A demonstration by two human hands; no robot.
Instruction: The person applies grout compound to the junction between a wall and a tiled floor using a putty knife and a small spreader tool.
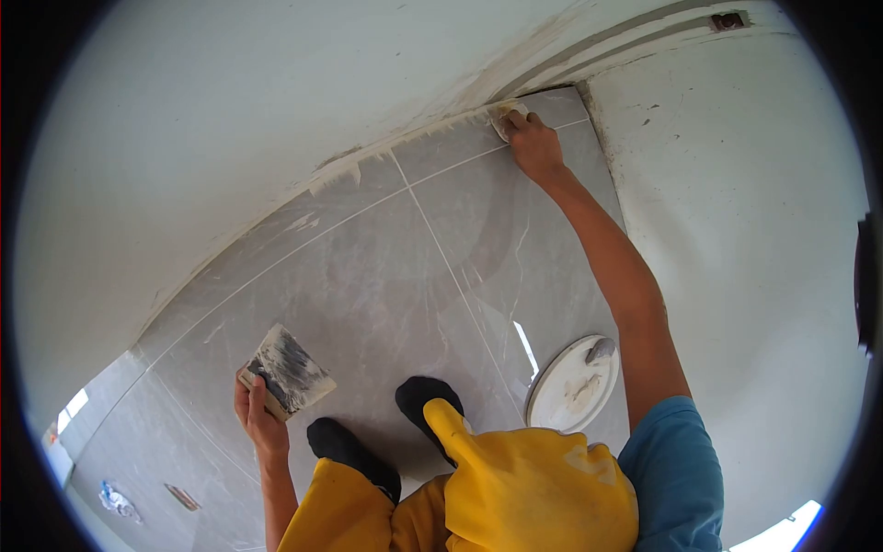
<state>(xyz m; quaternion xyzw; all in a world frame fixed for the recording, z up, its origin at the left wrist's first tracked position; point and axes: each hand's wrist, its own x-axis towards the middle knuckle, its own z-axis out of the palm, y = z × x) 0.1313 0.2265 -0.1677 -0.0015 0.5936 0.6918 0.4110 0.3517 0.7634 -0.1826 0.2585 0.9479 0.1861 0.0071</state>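
My left hand (262,414) is closed on the edge of a squarish flat plate (299,373) smeared with pale paste and dark streaks, held above the floor near my feet. My right arm reaches out to the far corner. There my right hand (535,147) grips a small pale flat scraper (506,120), partly hidden by the fingers, against the joint where floor and wall meet. Along that joint runs a ragged band of cream paste (418,138) on the grey floor tiles (368,248).
A round white tub (543,400) with paste and a grey lump stands by the right wall (736,202). My black-socked feet (354,451) are on the tiles. Crumpled plastic (120,501) and a small brownish strip (182,497) lie at lower left. A socket box (727,21) is at upper right.
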